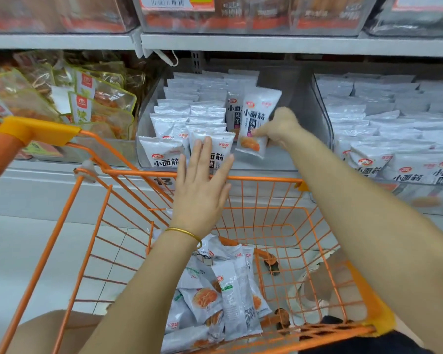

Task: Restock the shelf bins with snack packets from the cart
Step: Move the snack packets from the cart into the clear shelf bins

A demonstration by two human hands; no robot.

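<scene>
My right hand [279, 127] reaches into the clear middle shelf bin [315, 129] and pinches a white snack packet [256, 121] with black characters, standing it upright at the right end of the rows. My left hand [202, 185], fingers straight and spread, lies flat against the front packets [161, 153] of the same bin, above the cart's front rail. Several more white packets [215, 290] lie heaped in the bottom of the orange wire cart [264, 178].
A bin of the same white packets [394, 129] stands to the right, full. On the left sit yellow-edged clear packets [97, 98]. The grey upper shelf edge [266, 43] runs overhead with more bins above. The cart's orange handle corner [36, 130] is at left.
</scene>
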